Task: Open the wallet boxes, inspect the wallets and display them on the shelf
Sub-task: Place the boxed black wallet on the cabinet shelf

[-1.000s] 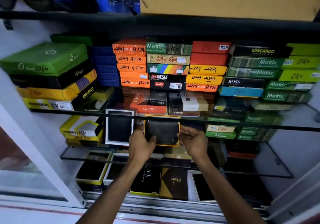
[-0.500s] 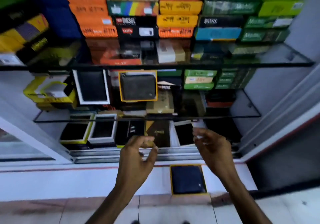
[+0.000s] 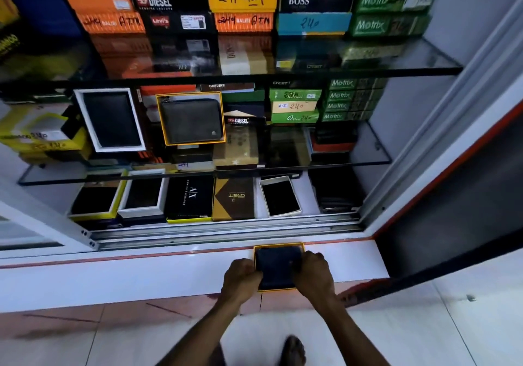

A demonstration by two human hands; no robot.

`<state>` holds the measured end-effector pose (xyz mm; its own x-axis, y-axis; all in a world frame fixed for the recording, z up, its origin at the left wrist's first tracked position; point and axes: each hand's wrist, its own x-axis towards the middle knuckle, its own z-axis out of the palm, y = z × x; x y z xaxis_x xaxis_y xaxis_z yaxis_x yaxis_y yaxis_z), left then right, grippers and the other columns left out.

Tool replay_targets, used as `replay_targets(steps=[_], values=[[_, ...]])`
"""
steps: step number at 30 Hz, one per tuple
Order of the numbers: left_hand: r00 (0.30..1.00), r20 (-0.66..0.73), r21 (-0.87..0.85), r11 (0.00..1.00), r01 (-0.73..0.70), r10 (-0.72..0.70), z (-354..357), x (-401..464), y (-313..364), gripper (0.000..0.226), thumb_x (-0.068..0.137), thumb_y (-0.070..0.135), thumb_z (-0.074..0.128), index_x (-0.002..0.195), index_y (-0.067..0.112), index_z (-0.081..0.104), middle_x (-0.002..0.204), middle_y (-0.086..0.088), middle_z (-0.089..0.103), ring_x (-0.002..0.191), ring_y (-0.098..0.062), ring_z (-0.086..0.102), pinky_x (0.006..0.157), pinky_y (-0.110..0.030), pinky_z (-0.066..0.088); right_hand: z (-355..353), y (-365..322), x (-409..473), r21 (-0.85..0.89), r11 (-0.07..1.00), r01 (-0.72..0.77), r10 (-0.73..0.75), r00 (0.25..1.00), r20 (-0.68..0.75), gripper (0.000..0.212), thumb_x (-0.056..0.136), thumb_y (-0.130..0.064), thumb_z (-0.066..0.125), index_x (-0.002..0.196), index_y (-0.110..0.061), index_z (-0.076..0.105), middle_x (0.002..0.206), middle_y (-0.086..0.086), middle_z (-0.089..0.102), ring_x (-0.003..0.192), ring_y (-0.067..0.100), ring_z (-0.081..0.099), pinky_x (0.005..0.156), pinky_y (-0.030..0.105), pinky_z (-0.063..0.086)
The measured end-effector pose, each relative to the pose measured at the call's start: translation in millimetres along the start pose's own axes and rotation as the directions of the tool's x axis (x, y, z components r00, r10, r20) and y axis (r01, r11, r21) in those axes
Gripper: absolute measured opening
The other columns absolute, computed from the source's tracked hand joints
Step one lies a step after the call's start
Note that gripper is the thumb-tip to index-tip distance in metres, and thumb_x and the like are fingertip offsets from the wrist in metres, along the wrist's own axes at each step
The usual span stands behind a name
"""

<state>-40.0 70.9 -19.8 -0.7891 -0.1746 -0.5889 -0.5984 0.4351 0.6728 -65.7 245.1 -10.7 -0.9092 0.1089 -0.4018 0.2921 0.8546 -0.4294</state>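
Both hands grip a dark blue wallet [image 3: 278, 266] in its yellow-rimmed box [image 3: 278, 245] on the white ledge [image 3: 141, 278], near its front edge: left hand [image 3: 242, 279] closed on the left side, right hand [image 3: 314, 275] on the right. Fingers hide the box's side edges, and motion blurs them. On the middle glass shelf [image 3: 370, 150] a grey wallet [image 3: 191, 120] stands displayed in a like box. Readable labels include DIESEL, Levi's, BOSS, Motrix, "249 ATM". Half a second ago the hands hovered apart above the ledge.
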Motion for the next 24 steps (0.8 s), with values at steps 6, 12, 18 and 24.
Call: replay_targets(steps=[6, 12, 18, 24], values=[[1.0, -0.021, -0.12, 0.993, 0.019, -0.022, 0.6, 0.9, -4.6, 0.018, 0.06, 0.028, 0.055, 0.053, 0.015, 0.044, 0.057, -0.012, 0.045, 0.061, -0.033, 0.053, 0.061, -0.04, 0.046, 5.5, -5.4, -0.5, 0.208, 0.975, -0.08, 0.092, 0.994, -0.049, 0.055, 0.072, -0.044, 0.074, 0.106, -0.006, 0.055, 0.101, 0.013, 0.064, 0.099, 0.033, 0.063, 0.072, 0.033, 0.049], [0.998, -0.06, -0.181, 0.984, -0.001, -0.01, -11.8, -17.1, 11.5, 0.042, 0.079, 0.044, 0.057, 0.082, 0.003, 0.064, 0.083, -0.013, 0.07, 0.089, -0.031, 0.067, 0.088, -0.053, 0.056, -24.8, -15.6, -17.7, 0.499, 0.866, 0.018, 0.014, 0.998, -0.06, 0.033, 0.073, -0.03, 0.08, 0.086, -0.013, 0.056, 0.086, 0.001, 0.073, 0.073, 0.017, 0.068, 0.056, 0.021, 0.05], [0.981, 0.148, -0.511, 0.859, -0.033, 0.126, -53.8, -38.6, 46.8, 0.044, 0.091, 0.052, 0.05, 0.106, 0.017, 0.072, 0.103, -0.006, 0.079, 0.099, -0.025, 0.072, 0.077, -0.037, 0.058, -86.3, -48.7, -64.6, 0.808, 0.572, 0.143, -0.181, 0.982, -0.046, 0.032, 0.077, -0.024, 0.081, 0.077, -0.016, 0.05, 0.085, 0.013, 0.072, 0.064, 0.025, 0.072, 0.05, 0.032, 0.055], [0.906, 0.338, -0.75, 0.654, 0.098, 0.253, -108.0, -53.9, 66.5, 0.048, 0.076, 0.04, 0.075, 0.101, 0.0, 0.068, 0.076, -0.009, 0.071, 0.059, -0.02, 0.065, 0.053, -0.028, 0.051, -128.0, -75.0, -60.5, 0.6, 0.662, 0.449, -0.411, 0.887, -0.211, 0.018, 0.094, -0.034, 0.058, 0.105, -0.026, 0.069, 0.096, -0.006, 0.077, 0.082, 0.006, 0.07, 0.066, 0.033, 0.059]])
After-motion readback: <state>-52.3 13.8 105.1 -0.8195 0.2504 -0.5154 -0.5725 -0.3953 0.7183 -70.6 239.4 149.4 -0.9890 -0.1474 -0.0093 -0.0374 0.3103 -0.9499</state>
